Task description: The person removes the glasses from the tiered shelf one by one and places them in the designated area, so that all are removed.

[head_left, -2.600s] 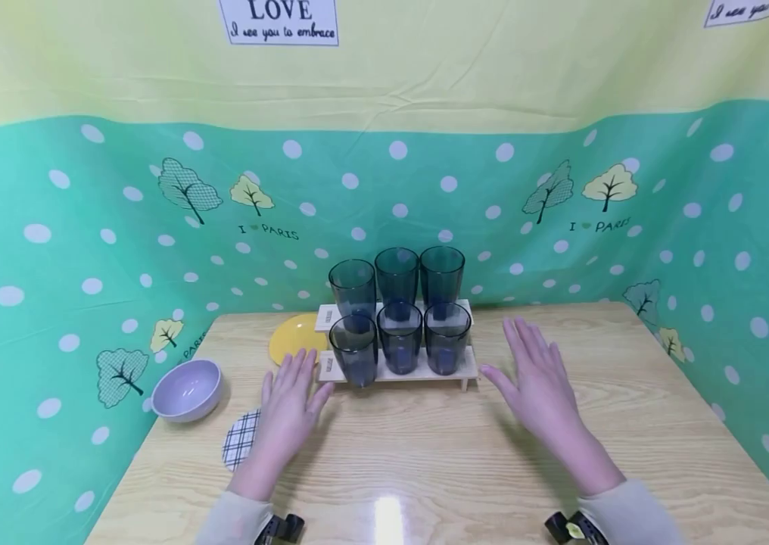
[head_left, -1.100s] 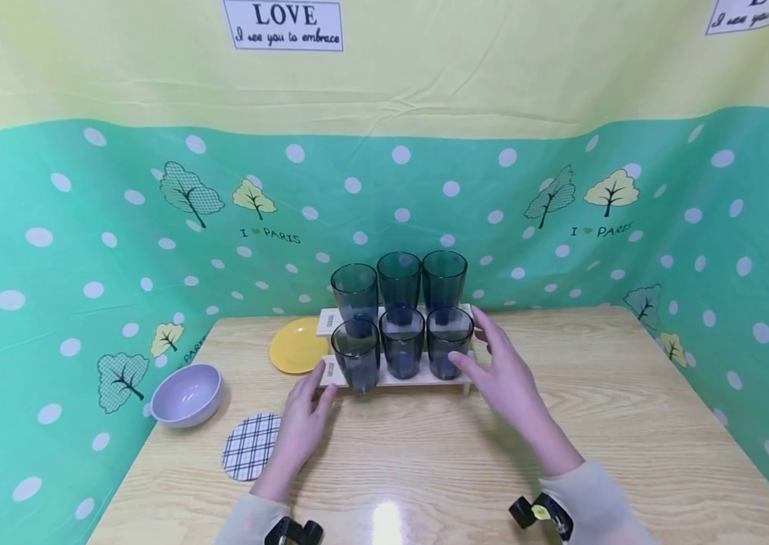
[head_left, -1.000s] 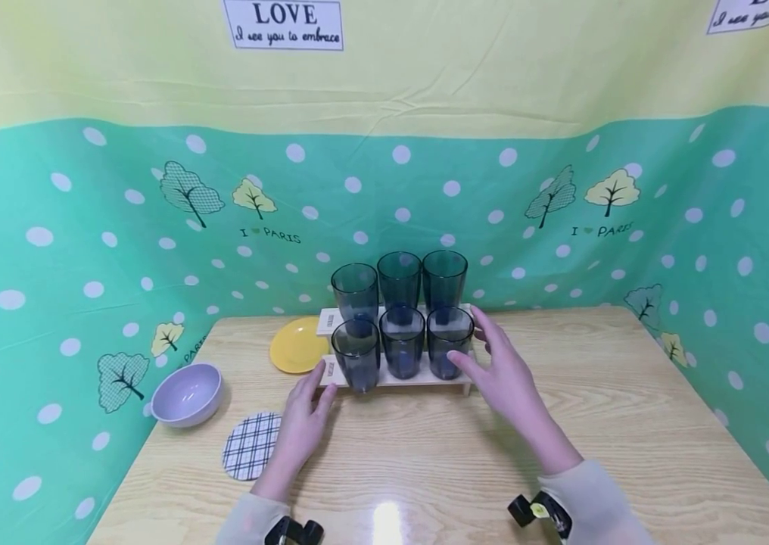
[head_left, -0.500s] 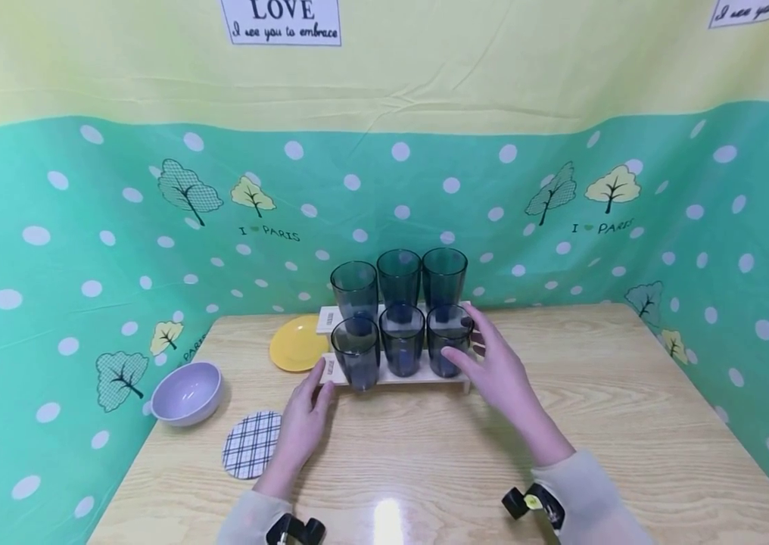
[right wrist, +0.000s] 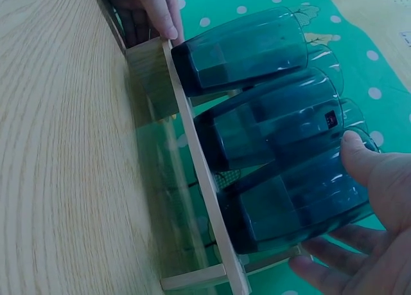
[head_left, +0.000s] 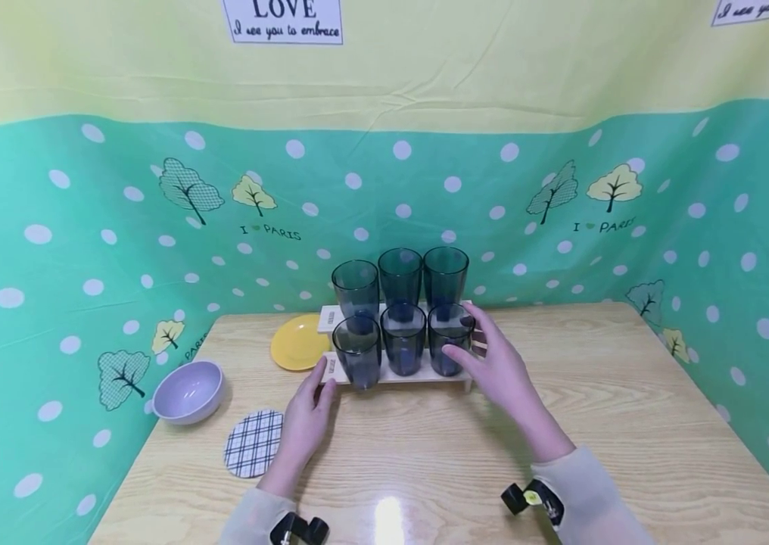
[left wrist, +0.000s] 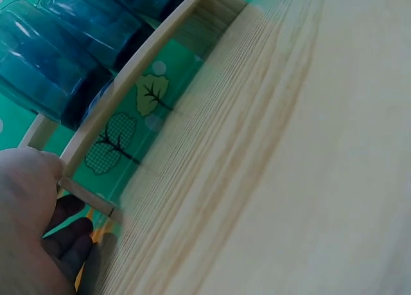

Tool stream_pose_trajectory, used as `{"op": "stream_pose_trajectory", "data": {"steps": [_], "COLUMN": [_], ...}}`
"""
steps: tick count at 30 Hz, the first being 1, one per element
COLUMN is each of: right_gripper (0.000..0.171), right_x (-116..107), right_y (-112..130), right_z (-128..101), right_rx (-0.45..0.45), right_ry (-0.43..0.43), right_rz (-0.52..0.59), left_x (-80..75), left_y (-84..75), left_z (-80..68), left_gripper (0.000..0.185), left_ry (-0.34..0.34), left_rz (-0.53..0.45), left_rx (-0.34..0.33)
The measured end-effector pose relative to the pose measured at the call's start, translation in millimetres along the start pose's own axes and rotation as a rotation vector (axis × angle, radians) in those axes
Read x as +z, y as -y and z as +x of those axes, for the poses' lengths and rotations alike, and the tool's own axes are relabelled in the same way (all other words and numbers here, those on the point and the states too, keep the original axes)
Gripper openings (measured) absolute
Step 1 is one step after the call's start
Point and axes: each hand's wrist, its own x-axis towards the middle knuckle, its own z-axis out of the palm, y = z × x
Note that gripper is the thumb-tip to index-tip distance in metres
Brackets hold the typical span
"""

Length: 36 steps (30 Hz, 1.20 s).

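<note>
Here, pale wooden table (head_left: 630, 424), green polka-dot backdrop (head_left: 51, 250)

Staged tabletop set — cloth backdrop (head_left: 85, 227).

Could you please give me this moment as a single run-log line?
right hand: grips front right cup | left hand: touches rack left end | rack: six cups, upright | table: bowl, plate, coaster

A pale wooden table (head_left: 630, 424) with visible grain fills the foreground, a bright glare of light (head_left: 389, 518) on its near edge. A green dotted cloth (head_left: 51, 250) with tree prints walls it on three sides. Above hangs a yellow sheet (head_left: 493, 60) bearing a "LOVE" sign (head_left: 282, 19).
</note>
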Motion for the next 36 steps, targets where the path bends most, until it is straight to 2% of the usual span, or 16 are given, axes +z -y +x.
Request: {"op": "stream_pose_trajectory", "data": {"steps": [7, 13, 19, 36], "right_gripper": [0.091, 0.1, 0.105, 0.104], "right_x": [0.9, 4.8, 8.9, 10.7], "right_y": [-1.9, -2.7, -4.9, -7.0], "right_z": [-1.3, -1.7, -1.1, 0.0], "right_rx": [0.0, 0.033, 0.021, 0.019], "right_ry": [0.012, 0.019, 0.003, -0.059], "right_rz": [0.023, 0.06, 0.081, 0.041], "left_x": [0.7, 1.2, 1.3, 0.3], "left_y": [2.2, 2.7, 2.7, 0.4], "left_z": [0.2, -0.6, -1.5, -2.6], "left_gripper": [0.061, 0.062, 0.062, 0.063], "left_ry": [0.006, 0.011, 0.01, 0.007], "left_rz": [0.019, 0.029, 0.02, 0.024], "left_rx": [0.01, 0.022, 0.033, 0.042]}}
